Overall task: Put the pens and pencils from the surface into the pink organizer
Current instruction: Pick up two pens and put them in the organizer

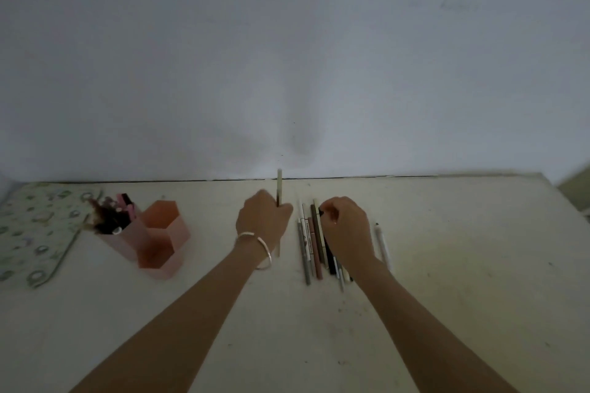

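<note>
Centre of the table, a row of pens and pencils (311, 246) lies side by side: grey, white, brownish-pink, olive and dark barrels, all pointing away from the person and touching or nearly touching. The right hand (348, 230) sits over the right half of that row, knuckles up and fingers curled down. The fingertips pinch the far end of a black pen (330, 260), whose near end shows below the wrist among the others. Just right of the hand, set apart from the row, one white pen (383, 246) lies alone.

On the other side, the left hand (263, 222) is closed round a pale slim pencil (279, 188). It holds it nearly upright, the top poking above the fist against the wall and the lower end showing under the palm. A silver bangle (257, 244) circles that wrist. The hand is beside the row, not touching it.

Well off to the left stands the pink plastic organizer (159, 239), a cluster of hexagonal tubes. The far-left tube is packed with dark and pink pens standing on end. The nearer, more orange tube faces the camera with its mouth open.

All of it rests on an off-white tabletop (447, 265) with small scuffs. At the far left edge lies a green-patterned sheet (28, 226) with a thin metal rim along its side. Behind the table rises a plain grey-white wall (287, 41).
</note>
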Action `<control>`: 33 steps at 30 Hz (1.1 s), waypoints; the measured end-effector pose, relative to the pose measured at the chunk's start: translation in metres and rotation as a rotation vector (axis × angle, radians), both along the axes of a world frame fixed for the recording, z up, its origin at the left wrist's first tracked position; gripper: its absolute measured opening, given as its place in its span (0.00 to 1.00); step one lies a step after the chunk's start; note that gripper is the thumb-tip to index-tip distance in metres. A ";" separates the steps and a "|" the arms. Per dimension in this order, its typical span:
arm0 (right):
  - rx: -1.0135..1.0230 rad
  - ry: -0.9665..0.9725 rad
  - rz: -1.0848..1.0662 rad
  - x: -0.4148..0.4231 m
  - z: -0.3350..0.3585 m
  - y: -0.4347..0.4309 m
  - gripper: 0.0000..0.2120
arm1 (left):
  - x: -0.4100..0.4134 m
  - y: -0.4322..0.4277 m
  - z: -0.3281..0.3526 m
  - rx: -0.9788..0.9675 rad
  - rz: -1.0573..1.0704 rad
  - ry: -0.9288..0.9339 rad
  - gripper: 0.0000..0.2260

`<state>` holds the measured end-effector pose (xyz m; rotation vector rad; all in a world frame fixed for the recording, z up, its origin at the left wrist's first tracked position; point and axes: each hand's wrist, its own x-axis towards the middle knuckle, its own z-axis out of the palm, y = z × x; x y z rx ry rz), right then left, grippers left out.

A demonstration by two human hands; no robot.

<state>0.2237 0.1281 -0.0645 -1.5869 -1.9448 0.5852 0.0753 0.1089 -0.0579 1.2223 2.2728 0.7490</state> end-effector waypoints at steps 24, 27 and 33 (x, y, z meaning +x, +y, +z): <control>0.015 -0.080 0.071 -0.101 0.051 0.015 0.09 | -0.104 -0.066 0.091 0.618 0.132 -0.057 0.26; 0.119 0.371 0.161 -0.137 0.102 0.008 0.20 | -0.162 -0.092 0.101 0.707 0.219 0.036 0.41; 0.308 0.719 0.276 -0.192 0.129 -0.024 0.18 | -0.213 -0.132 0.069 0.585 0.323 0.134 0.42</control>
